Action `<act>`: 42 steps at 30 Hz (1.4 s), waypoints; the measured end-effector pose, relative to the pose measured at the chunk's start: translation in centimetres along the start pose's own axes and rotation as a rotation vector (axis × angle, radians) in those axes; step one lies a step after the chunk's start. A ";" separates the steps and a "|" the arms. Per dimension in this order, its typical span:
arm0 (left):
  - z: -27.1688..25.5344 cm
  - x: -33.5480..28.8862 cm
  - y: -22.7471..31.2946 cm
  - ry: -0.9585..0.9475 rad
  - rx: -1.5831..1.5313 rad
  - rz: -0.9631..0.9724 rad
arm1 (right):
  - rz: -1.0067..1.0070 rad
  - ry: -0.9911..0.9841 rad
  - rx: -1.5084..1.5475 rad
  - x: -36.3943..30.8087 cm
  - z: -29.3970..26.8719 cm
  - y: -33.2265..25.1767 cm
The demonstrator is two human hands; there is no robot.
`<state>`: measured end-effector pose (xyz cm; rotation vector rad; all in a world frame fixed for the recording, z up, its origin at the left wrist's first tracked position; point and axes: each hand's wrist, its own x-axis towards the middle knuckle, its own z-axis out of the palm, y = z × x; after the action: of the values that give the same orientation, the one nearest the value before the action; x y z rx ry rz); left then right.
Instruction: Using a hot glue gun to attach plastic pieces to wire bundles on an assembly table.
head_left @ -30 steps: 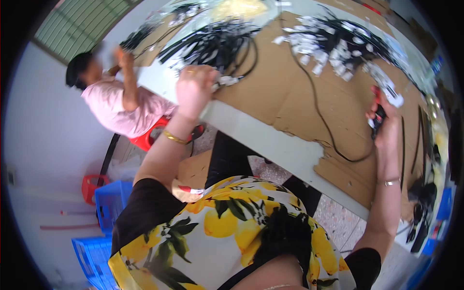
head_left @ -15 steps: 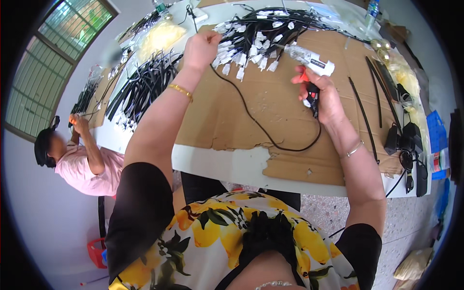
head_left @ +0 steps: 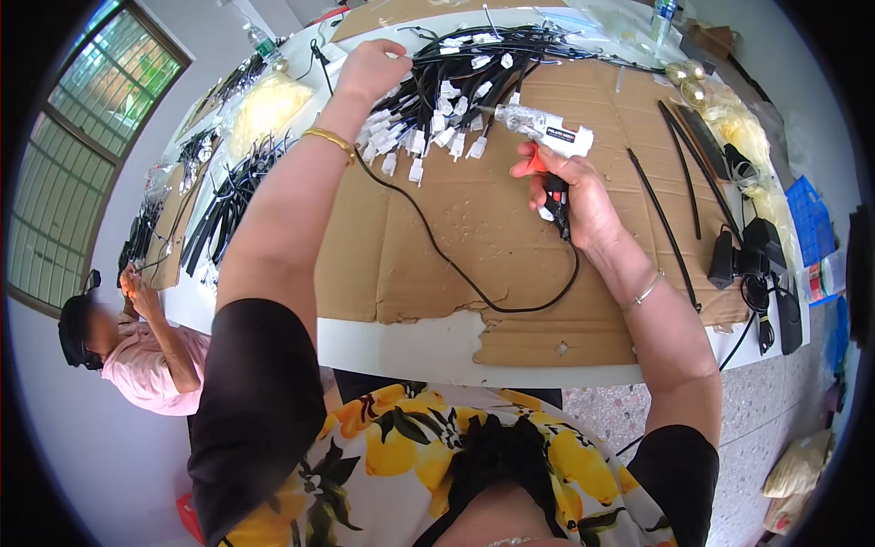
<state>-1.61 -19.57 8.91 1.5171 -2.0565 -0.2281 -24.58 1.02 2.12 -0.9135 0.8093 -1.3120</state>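
My right hand (head_left: 583, 196) grips a hot glue gun (head_left: 570, 139) with a white body, red trigger and black handle. Its nozzle points left at the edge of a pile of black cables (head_left: 474, 59) ending in white plug connectors (head_left: 444, 137). From the handle a black power cord (head_left: 428, 223) curves over the cardboard and up past my left wrist. My left hand (head_left: 372, 71) is over the far left side of the pile, fingers bent and pinched together. Whatever is between those fingertips is too small to make out.
Cardboard (head_left: 556, 273) covers much of the white table (head_left: 401, 351). Black strips (head_left: 665, 228) and power adapters (head_left: 761, 246) lie at the right. More black cables (head_left: 228, 201) and a yellowish plastic bag (head_left: 269, 109) are left. A person in pink (head_left: 150, 365) works at the far left.
The whole view has shifted, moving the table's things left and down. My left hand has reached farther away across the cable pile. The glue gun stays in my right hand, beside the connectors.
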 end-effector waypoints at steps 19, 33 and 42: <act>11.3 9.6 6.3 -0.179 0.426 0.369 | -0.102 0.215 0.155 0.6 -1.6 -0.1; 12.8 8.4 7.8 -0.150 0.390 0.474 | -0.276 0.328 0.188 0.7 -2.7 -1.2; 8.2 -0.3 9.3 -0.181 0.308 0.638 | -0.409 0.366 0.205 1.2 -4.8 -2.9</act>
<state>-13.59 -17.71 6.31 0.9402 -2.6969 0.2149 -30.03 -0.71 2.63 -0.7040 0.7694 -1.9217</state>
